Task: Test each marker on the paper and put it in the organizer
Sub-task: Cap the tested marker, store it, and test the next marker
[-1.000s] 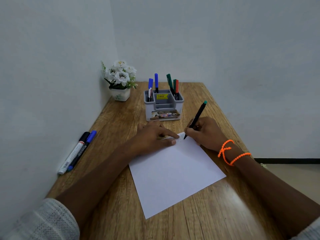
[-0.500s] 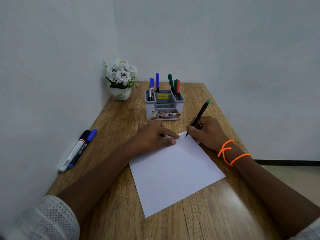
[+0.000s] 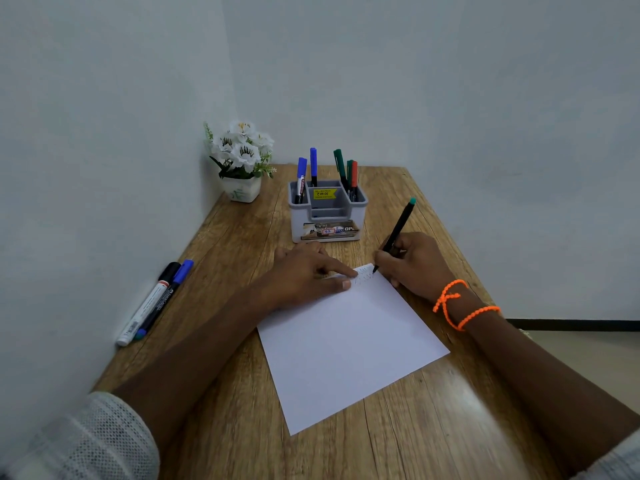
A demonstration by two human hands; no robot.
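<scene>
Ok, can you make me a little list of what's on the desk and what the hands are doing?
right hand: holds a black marker, tip on the paper's far corner
left hand: rests flat on the paper, fingers straight
organizer: grey, two blue markers on its left side, green and red ones on its right
waiting markers: two, lying by the left wall
flower pot: far left corner
marks: faint scribbles by the tip

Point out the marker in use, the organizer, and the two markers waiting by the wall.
Marker in use (image 3: 398,230), head view, mid barrel.
Organizer (image 3: 327,216), head view, front wall.
Waiting markers (image 3: 152,303), head view, white barrel.
</scene>
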